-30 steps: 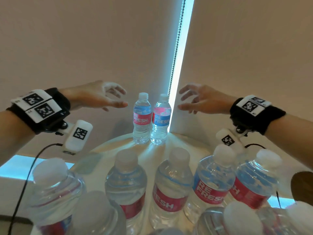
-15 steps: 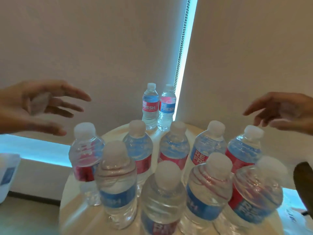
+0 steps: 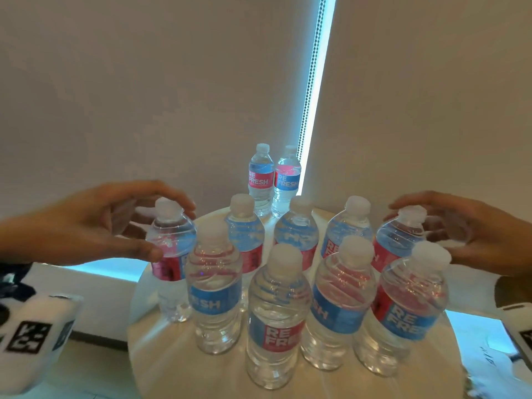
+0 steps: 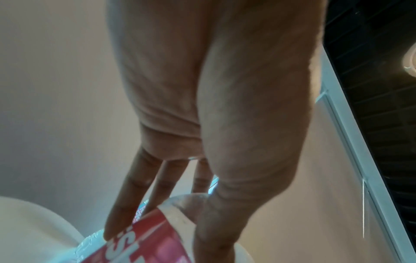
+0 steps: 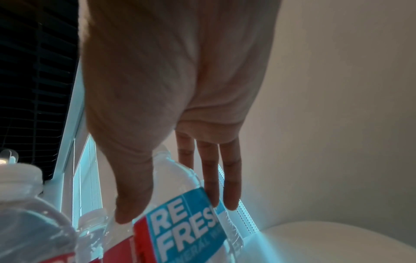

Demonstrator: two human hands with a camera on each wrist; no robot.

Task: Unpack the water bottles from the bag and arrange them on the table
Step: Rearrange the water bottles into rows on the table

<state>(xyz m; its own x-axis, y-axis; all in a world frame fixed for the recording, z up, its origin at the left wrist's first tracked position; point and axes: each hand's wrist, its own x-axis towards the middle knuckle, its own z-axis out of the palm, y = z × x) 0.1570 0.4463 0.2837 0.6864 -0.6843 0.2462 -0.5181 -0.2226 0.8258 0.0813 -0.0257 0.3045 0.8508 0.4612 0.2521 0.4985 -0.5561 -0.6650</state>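
Observation:
Several clear water bottles with red and blue labels stand on a round pale table [image 3: 161, 364]. My left hand [image 3: 172, 228] wraps the leftmost bottle of the middle row [image 3: 169, 263], thumb on its label and fingers behind its neck. The left wrist view shows that hand [image 4: 157, 240] closed around the red label of its bottle [image 4: 139, 249]. My right hand [image 3: 423, 231] holds the rightmost bottle of that row [image 3: 400, 240] the same way. Its thumb and fingers [image 5: 178, 211] straddle the labelled bottle [image 5: 180, 231]. Both bottles stand upright on the table.
Two bottles [image 3: 273, 180] stand together at the table's far edge. Between my hands are three more middle-row bottles [image 3: 296, 234], and a front row of several bottles [image 3: 277, 315] stands nearest me. Beige blinds with a bead chain [image 3: 312, 96] hang behind.
Both hands pulled back from the two far bottles, spread apart, then came down and closed on the outer bottles of the middle row. The view tilted down, showing more of the table.

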